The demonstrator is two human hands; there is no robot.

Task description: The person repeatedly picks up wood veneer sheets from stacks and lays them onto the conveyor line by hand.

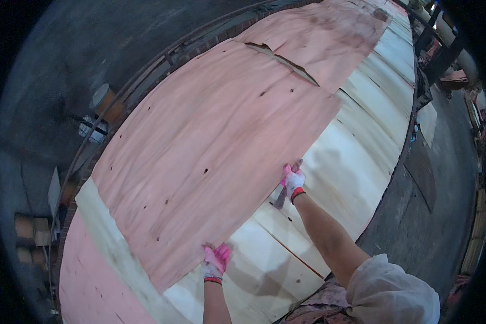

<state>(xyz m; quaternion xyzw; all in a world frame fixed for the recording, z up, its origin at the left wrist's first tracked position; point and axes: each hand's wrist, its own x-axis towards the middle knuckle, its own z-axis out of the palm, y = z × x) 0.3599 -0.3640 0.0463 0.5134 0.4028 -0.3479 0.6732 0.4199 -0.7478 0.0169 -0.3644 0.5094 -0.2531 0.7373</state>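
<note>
A dark floor (445, 156) runs along both sides of one long pile. On top, the near pink sheet (216, 135), the bigger of two, slants across the middle, its right-hand edge running past both of the person's hands. One pale layer (362, 183) shows along the right, crossed by several dark seams; how many pieces make it up cannot be told. The far pink sheet (329, 35) lies beyond the near one. A third pink area (86, 270) shows at lower left, parted from the near sheet by one pale strip (116, 229).

One white sleeve (391, 289) covers the upper right arm; two bare forearms reach in. Each of the two hands wears a pink and white glove. The left hand (216, 261) is at the sheet's edge, fingers spread; whether they pinch it cannot be told. The right hand (293, 181), farther up that edge, has its fingers closed round one tool (279, 200), whose flat end sticks out below.

One split (294, 66) crosses between the two sheets. One bucket (112, 105) stands on the left. Some ten dark specks dot the near sheet.
</note>
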